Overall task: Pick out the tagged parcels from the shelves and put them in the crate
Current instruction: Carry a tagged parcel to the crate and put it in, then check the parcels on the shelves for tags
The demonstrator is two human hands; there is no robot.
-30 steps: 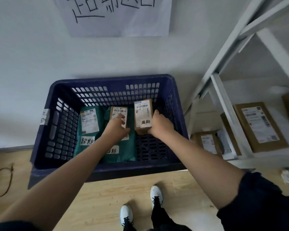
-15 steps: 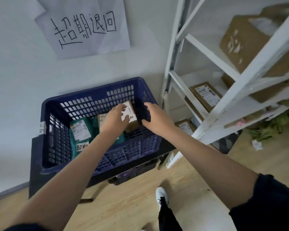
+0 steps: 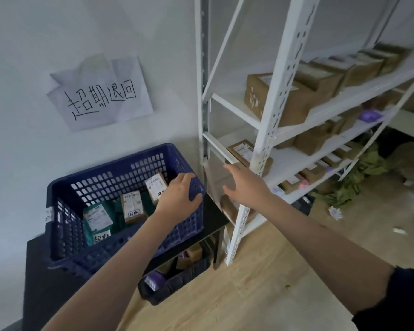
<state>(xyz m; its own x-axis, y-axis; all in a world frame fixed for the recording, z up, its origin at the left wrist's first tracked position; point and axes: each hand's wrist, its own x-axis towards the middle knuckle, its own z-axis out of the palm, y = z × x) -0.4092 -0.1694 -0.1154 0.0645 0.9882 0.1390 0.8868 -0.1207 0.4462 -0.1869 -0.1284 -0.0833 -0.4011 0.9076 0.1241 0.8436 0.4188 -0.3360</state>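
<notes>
The blue crate (image 3: 65,237) sits on a dark bench (image 3: 46,287) against the wall, just left of the white shelves (image 3: 270,130). Inside it lie a green parcel (image 3: 98,218) with a handwritten tag, a small brown box (image 3: 132,209) also tagged, and a second brown box (image 3: 156,187) leaning near the far right corner. The left hand (image 3: 179,197) hovers over the crate's right rim, fingers (image 3: 194,199) loosely curled and holding nothing. The right hand (image 3: 244,185) is stretched towards the shelves, fingers spread and released, gripping nothing. More brown boxes (image 3: 268,99) stand on the shelf boards. A paper sign (image 3: 101,96) with handwriting hangs on the wall above the crate
</notes>
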